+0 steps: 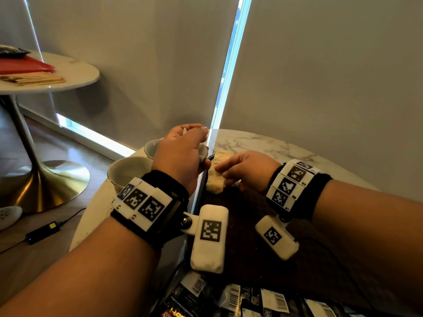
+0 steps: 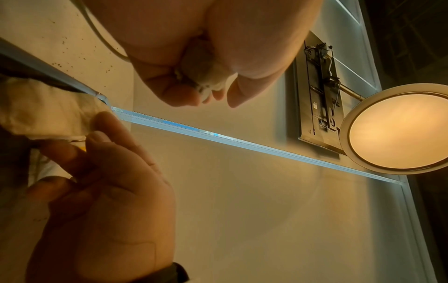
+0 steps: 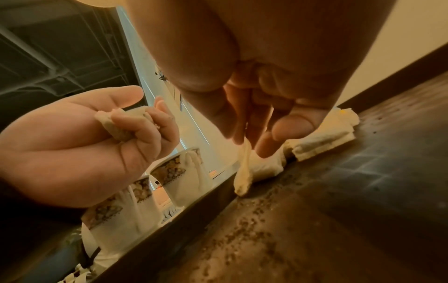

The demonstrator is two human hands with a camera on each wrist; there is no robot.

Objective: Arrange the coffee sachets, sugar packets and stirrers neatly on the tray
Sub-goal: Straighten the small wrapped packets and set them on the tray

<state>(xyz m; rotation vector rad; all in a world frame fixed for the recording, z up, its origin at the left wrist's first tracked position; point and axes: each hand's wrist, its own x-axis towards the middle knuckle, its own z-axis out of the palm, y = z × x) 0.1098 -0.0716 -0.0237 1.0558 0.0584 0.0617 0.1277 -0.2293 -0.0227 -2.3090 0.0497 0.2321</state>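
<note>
While gripped, white sugar packets [image 3: 126, 122] look crumpled.

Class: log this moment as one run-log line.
left hand: grips packets | right hand: pinches sugar packet over tray | cups: beside tray

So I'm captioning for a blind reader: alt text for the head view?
Left hand grips crumpled white packets while right hand pinches a pale packet on the dark tray; two white cups stand left.
</note>
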